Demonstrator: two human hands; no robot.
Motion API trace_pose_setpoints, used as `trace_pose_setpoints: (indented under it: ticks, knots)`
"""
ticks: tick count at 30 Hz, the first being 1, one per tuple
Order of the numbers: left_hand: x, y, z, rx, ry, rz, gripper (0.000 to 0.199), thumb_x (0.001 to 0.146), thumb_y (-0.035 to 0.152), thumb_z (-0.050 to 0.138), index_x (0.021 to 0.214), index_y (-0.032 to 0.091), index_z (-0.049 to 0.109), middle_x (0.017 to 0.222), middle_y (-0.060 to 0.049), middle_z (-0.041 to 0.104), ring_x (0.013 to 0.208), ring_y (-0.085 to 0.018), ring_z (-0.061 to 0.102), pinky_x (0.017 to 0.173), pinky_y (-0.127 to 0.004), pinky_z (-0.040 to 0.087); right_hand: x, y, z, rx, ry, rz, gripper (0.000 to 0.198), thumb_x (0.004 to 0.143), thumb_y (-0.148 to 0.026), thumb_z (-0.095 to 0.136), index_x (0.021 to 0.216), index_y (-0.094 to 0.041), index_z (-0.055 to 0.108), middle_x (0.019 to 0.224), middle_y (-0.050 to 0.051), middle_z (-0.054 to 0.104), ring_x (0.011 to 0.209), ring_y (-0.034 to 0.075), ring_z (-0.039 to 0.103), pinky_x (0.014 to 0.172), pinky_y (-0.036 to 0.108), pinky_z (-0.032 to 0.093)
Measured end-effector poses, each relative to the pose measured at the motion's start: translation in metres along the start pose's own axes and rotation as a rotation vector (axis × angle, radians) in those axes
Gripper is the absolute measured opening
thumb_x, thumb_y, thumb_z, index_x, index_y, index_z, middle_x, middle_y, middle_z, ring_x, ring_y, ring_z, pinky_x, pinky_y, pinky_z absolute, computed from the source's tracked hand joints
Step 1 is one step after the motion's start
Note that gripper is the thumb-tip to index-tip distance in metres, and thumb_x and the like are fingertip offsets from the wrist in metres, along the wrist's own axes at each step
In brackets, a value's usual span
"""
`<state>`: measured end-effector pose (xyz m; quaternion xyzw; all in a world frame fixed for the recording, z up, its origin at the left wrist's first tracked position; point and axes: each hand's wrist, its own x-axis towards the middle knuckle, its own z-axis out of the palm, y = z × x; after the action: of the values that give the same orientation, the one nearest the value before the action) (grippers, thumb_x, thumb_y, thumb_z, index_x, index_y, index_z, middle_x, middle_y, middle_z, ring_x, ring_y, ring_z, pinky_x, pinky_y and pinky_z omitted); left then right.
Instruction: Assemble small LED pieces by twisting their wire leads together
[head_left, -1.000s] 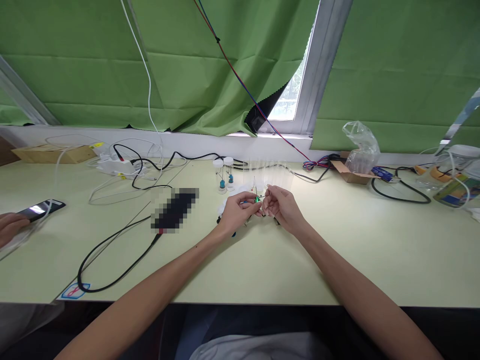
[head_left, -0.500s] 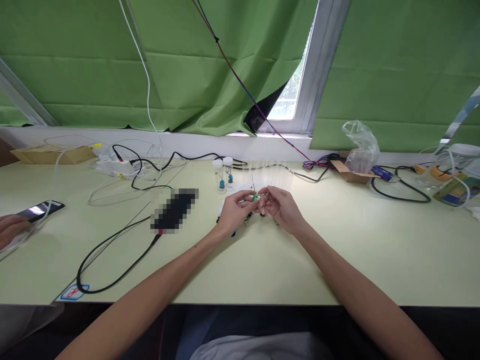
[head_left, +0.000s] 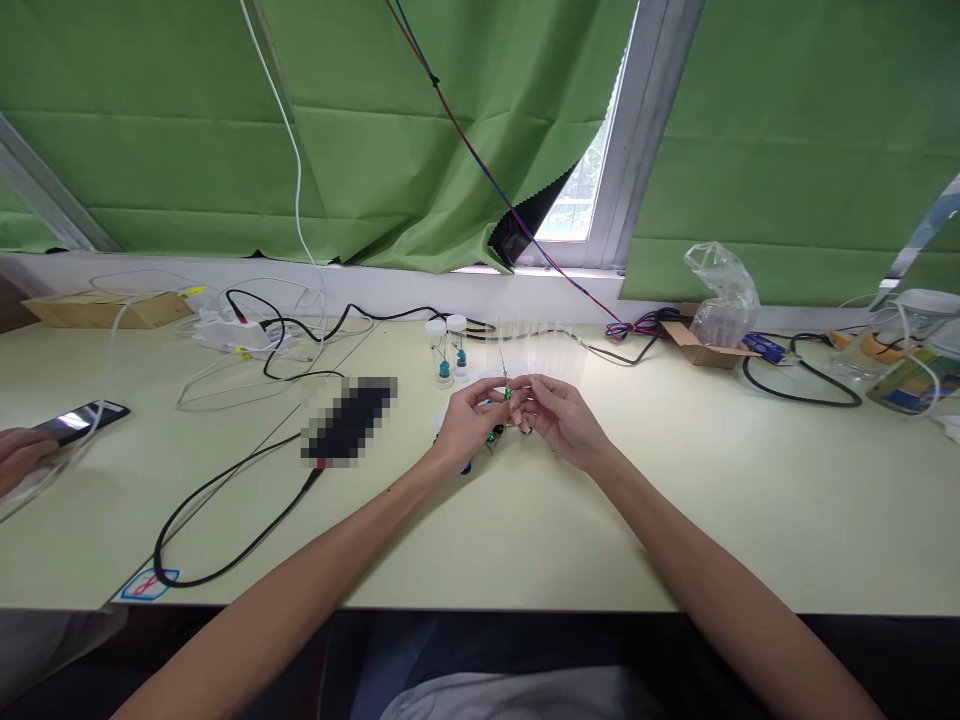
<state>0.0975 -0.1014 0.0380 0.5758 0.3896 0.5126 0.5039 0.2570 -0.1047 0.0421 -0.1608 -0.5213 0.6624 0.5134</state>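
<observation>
My left hand [head_left: 471, 418] is closed in a pinch on a small shiny green piece [head_left: 508, 395] with a thin stiff wire [head_left: 504, 358] pointing up from it. My right hand [head_left: 564, 415] meets it from the other side, thumb and fingertips pinched at the same piece. The fingers cover much of it, so its exact kind is unclear. Below the hands lie several small green, black and blue pieces [head_left: 466, 467], partly hidden. Just behind the left hand stand two clear tubes with white caps [head_left: 437, 328], each with a blue piece and thin wire inside.
Several clear upright tubes [head_left: 536, 345] stand behind the hands. To the left lie a pixelated dark object [head_left: 349, 420] and a looped black cable [head_left: 225, 480]. Another person's hand [head_left: 19, 458] rests by a phone [head_left: 82, 422]. An open carton [head_left: 705, 345] stands back right.
The fingertips have shifted slightly around the green piece, and its wire stands a little further left and higher. The arms and the things on the table stay put.
</observation>
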Motion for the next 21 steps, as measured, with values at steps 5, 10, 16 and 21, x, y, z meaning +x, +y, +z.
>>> trace_pose_setpoints:
  ticks: [5, 10, 16, 21]
  knots:
    - [0.0014, -0.0031, -0.0018, 0.011, -0.006, 0.018, 0.046, 0.071, 0.032, 0.075, 0.113, 0.016, 0.065, 0.087, -0.003, 0.062, 0.065, -0.013, 0.066, 0.072, -0.032, 0.056, -0.0008, -0.0016, 0.0025, -0.025, 0.007, 0.012, 0.026, 0.085, -0.042, 0.065, 0.095, -0.018, 0.068, 0.082, 0.004, 0.065, 0.069, 0.013, 0.059, 0.063, 0.028, 0.047]
    - [0.0004, -0.0026, -0.001, 0.017, -0.007, 0.039, 0.042, 0.072, 0.036, 0.075, 0.108, 0.016, 0.065, 0.085, -0.003, 0.062, 0.066, -0.013, 0.065, 0.069, -0.03, 0.055, -0.0016, -0.0006, 0.0019, -0.038, 0.002, 0.008, 0.025, 0.085, -0.038, 0.066, 0.099, -0.018, 0.067, 0.087, 0.005, 0.067, 0.069, 0.012, 0.059, 0.065, 0.027, 0.047]
    - [-0.0005, -0.0004, 0.0002, 0.025, -0.011, 0.053, 0.042, 0.073, 0.041, 0.075, 0.106, 0.017, 0.064, 0.083, -0.001, 0.061, 0.063, -0.013, 0.065, 0.069, -0.03, 0.055, -0.001, 0.0015, 0.0014, -0.07, 0.019, -0.012, 0.023, 0.084, -0.036, 0.068, 0.099, -0.019, 0.066, 0.087, 0.004, 0.068, 0.068, 0.011, 0.06, 0.066, 0.027, 0.046]
    - [-0.0002, -0.0013, -0.0002, 0.023, 0.003, 0.032, 0.045, 0.073, 0.044, 0.075, 0.106, 0.016, 0.063, 0.085, -0.002, 0.06, 0.064, -0.014, 0.066, 0.07, -0.031, 0.056, -0.0006, 0.0017, 0.0022, -0.103, 0.053, -0.032, 0.023, 0.081, -0.037, 0.071, 0.095, -0.019, 0.064, 0.082, 0.002, 0.068, 0.065, 0.011, 0.059, 0.064, 0.027, 0.046]
